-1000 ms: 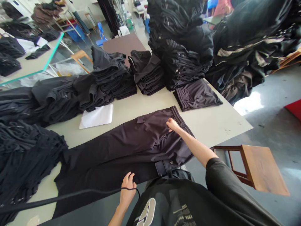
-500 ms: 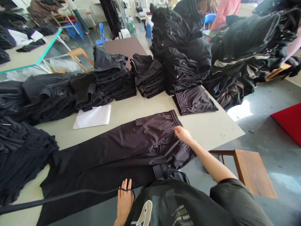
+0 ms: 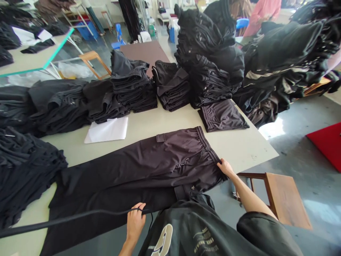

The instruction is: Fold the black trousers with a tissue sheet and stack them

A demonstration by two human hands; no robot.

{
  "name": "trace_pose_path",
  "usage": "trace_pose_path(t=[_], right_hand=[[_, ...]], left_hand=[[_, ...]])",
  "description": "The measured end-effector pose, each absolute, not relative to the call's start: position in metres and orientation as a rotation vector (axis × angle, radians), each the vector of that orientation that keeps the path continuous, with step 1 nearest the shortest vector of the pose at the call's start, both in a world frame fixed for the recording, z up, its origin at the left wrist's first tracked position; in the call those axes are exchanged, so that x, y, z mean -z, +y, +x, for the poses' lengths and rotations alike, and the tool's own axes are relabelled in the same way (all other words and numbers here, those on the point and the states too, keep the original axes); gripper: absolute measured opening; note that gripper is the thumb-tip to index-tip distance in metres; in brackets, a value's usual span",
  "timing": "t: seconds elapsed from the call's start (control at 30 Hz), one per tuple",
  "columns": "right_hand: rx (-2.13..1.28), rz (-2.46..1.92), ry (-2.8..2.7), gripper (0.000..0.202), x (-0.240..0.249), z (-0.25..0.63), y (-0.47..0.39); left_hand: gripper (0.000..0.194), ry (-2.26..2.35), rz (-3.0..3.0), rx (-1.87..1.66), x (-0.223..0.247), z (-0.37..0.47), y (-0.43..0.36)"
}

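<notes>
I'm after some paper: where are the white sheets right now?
In the head view, the white sheets lie left of centre on the table, between the folded dark stacks and the spread trousers.

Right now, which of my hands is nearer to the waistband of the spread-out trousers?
Right. Your right hand is at the waistband, touching its near part; your left hand is farther off, at the edge of the near trouser leg.
</notes>
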State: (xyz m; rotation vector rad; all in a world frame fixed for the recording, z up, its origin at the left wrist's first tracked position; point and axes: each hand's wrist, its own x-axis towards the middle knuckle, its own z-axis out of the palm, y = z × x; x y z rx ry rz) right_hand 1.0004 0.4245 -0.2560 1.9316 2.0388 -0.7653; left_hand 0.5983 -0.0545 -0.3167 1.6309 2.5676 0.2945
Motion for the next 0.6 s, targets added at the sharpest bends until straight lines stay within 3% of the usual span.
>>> trace_pose_path(t=[0.17, 0.33, 0.47, 0.6], right_hand=[[0.876, 2.075, 1.937, 0.04, 0.255, 1.028, 0.394], [1.474, 2.257, 1.575, 0.046, 0.251, 1.055, 0.345], [1.649, 2.304, 1.855, 0.043, 0.213, 1.044, 0.344], [2.056, 2.356, 1.882, 0.071, 0.161, 1.025, 0.365]], left_hand=[[0.031, 2.779, 1.329, -0.331, 0.316, 0.572, -0.06], [0.033, 2.825, 1.118, -0.543, 0.305, 0.557, -0.064], [0.025, 2.761, 1.034, -0.716, 0.278, 0.54, -0.049], [0.022, 2.748, 0.923, -0.754, 0.24, 0.509, -0.038]])
